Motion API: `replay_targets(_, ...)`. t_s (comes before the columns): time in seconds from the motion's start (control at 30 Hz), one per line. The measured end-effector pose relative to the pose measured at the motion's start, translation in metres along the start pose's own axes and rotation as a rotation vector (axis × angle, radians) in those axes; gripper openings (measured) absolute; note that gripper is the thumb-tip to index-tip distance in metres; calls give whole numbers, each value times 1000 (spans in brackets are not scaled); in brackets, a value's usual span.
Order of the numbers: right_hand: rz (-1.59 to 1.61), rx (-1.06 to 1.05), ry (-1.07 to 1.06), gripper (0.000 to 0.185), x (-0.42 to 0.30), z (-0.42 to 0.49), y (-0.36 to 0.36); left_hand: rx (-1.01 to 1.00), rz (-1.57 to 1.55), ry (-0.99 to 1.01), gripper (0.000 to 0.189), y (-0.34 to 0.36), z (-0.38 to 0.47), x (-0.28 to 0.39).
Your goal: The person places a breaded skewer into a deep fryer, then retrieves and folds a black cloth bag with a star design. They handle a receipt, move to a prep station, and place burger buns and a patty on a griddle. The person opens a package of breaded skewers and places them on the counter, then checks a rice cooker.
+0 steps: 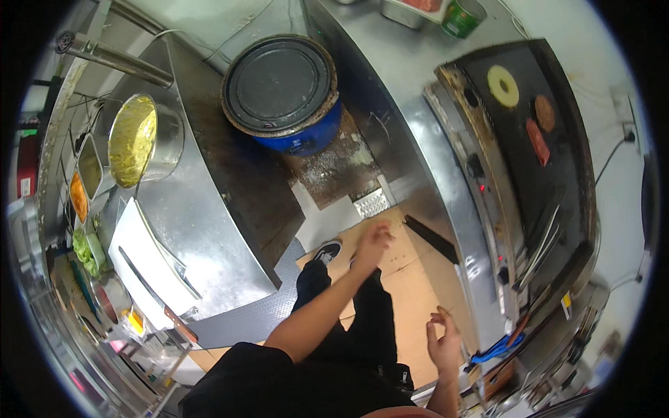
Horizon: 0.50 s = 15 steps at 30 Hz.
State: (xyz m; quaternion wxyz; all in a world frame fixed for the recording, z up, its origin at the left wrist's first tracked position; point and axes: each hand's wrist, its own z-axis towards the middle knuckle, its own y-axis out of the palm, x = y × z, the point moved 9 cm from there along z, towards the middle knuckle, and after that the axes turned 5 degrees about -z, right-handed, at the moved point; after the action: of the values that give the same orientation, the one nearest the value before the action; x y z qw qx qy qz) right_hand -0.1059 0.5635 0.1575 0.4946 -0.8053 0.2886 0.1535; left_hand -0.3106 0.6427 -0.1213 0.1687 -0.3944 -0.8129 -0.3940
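Over the cardboard-covered floor, my left hand [375,241] hangs with bent fingers and nothing visible in it. Nearer the griddle, my right hand [443,339] is raised, its thumb and fingers apart; whether something thin sits at its fingertips I cannot tell. On the black griddle [533,193] to the right lie a pineapple ring [495,94], a browned patty [544,113] and a strip of red meat [537,142]. Metal tongs [541,243] rest on the griddle's near part.
At left, a steel counter [230,271] holds a white cutting board [136,240] with a knife [140,277] and a steel pot [167,138] of yellow-green food. A lidded blue drum [303,138] stands ahead. A metal tray [405,15] and green can [462,21] are behind the griddle.
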Motion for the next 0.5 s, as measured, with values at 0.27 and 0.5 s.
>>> replay_targets(0.27,97,-66,-205,32,-44,128,12,372,344,371,26,-25,141,255)
replay_targets(0.5,0,-204,-220,22,-121,267,60,413,414,440,25,-31,241,416)
